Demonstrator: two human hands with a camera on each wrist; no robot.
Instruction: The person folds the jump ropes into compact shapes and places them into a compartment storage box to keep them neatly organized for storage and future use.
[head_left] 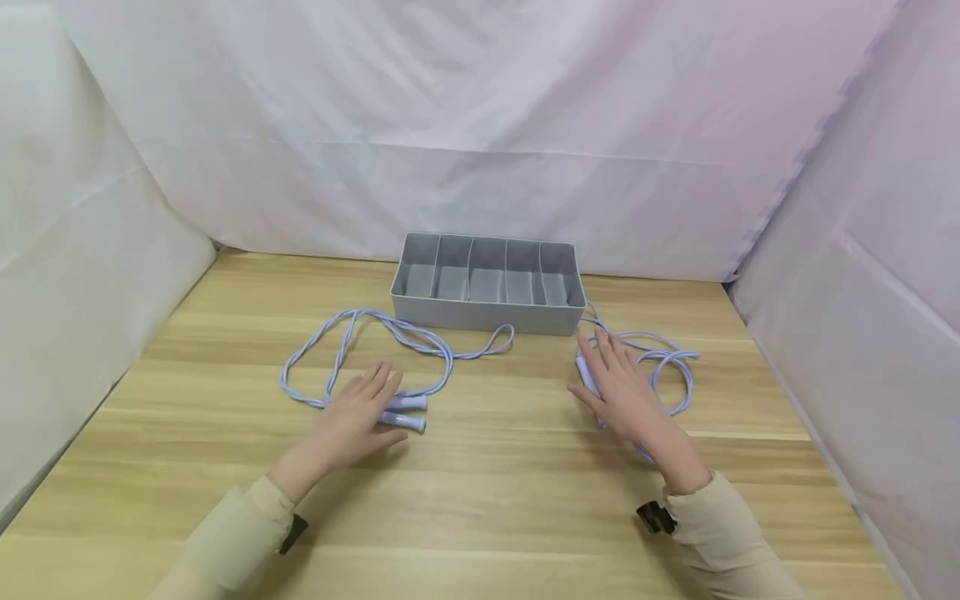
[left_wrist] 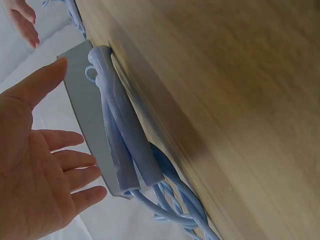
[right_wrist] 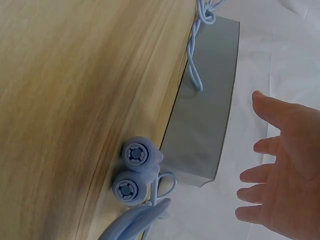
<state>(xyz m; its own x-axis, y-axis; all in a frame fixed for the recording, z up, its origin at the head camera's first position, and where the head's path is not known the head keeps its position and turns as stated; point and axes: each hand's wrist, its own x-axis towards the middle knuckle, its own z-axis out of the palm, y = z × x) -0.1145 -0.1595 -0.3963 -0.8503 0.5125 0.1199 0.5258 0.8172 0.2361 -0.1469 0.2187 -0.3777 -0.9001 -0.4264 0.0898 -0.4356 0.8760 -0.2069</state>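
Two light purple-blue jump ropes lie on the table. My left hand [head_left: 348, 425] is held above the left jump rope [head_left: 405, 422], fingers extended and apart from it; part of its handles is hidden in the head view. In the left wrist view both handles [left_wrist: 120, 120] lie side by side, away from the palm. Over the right jump rope [head_left: 678, 354] I hold my right hand [head_left: 622, 396], fingers straight, covering part of its handles [head_left: 587, 377]. The right wrist view shows those handle ends [right_wrist: 136, 154] clear of the fingers. Neither hand grips anything.
A grey box [head_left: 487, 315] with several compartments stands at the back middle of the wooden table [head_left: 480, 517]. The left rope's loop reaches toward its front; the right rope passes by its right corner. White cloth [head_left: 480, 108] hangs behind and on both sides.
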